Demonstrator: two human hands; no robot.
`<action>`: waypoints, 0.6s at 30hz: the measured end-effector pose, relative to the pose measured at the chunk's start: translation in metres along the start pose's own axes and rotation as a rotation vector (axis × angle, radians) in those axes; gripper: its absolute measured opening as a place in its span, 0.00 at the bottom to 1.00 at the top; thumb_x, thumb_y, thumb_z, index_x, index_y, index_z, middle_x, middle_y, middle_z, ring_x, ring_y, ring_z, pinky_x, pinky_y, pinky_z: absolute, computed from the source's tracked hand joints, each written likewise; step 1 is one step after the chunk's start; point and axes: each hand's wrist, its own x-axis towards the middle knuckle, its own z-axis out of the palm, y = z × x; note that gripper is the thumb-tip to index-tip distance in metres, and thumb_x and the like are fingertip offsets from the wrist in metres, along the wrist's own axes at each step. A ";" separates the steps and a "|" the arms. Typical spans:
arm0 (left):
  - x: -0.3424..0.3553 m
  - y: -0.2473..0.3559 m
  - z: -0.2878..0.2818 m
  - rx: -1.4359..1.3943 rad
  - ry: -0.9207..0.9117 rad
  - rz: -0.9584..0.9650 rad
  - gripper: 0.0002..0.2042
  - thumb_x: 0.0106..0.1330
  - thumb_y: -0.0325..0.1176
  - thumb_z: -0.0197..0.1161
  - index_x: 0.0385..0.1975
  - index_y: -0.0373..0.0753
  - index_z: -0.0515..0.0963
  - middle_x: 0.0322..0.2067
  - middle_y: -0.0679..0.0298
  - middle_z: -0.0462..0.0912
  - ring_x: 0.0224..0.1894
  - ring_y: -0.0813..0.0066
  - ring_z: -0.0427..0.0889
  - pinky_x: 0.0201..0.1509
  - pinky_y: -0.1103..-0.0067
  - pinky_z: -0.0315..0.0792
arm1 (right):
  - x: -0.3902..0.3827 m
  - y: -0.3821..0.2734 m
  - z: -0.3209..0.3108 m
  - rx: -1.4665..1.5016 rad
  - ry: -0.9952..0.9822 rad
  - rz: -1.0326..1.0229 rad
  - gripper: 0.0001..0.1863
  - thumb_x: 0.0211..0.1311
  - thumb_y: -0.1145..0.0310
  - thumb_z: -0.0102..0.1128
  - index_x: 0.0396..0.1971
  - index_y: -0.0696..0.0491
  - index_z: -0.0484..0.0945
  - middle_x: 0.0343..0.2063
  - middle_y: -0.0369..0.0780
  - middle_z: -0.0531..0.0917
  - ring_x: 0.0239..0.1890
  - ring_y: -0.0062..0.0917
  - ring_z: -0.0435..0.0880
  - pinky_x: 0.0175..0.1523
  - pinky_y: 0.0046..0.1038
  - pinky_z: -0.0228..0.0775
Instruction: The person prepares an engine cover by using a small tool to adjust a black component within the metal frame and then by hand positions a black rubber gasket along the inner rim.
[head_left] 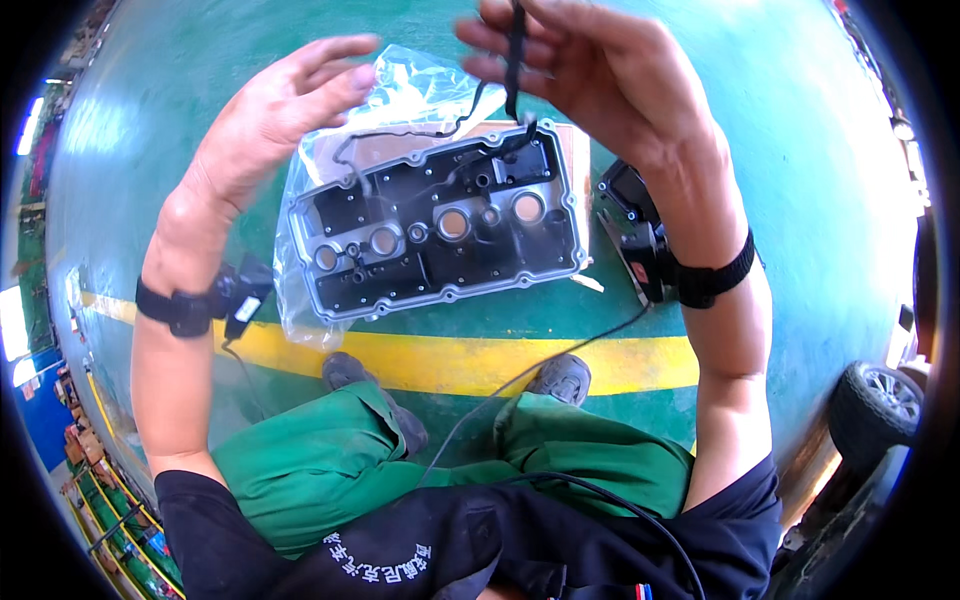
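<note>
A thin black rubber gasket strip (515, 60) hangs from my right hand (620, 80), whose fingers are closed on it near the top edge of the view. From there the strip drops toward the far edge of a black engine valve cover (400, 276) and loops left above it. The cover lies on the floor packaging with its ribbed inside up, showing round holes along its middle. My left hand (270, 115) is raised over the cover's far left corner, fingers apart and slightly curved, holding nothing.
Clear plastic wrapping (297, 265) and a cardboard sheet (580, 160) lie under the cover. A smaller black part (627, 190) sits to its right. A cable (540, 363) runs from my right wrist device. My shoes stand by a yellow floor stripe (450, 362); a wheel (880, 400) stands far right.
</note>
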 end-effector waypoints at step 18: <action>-0.037 0.084 -0.006 -0.231 0.197 0.564 0.12 0.78 0.40 0.60 0.46 0.35 0.79 0.30 0.68 0.81 0.31 0.79 0.83 0.40 0.80 0.79 | 0.005 -0.009 0.029 -0.564 0.083 -0.432 0.36 0.64 0.70 0.70 0.68 0.64 0.65 0.66 0.54 0.73 0.67 0.43 0.74 0.72 0.40 0.65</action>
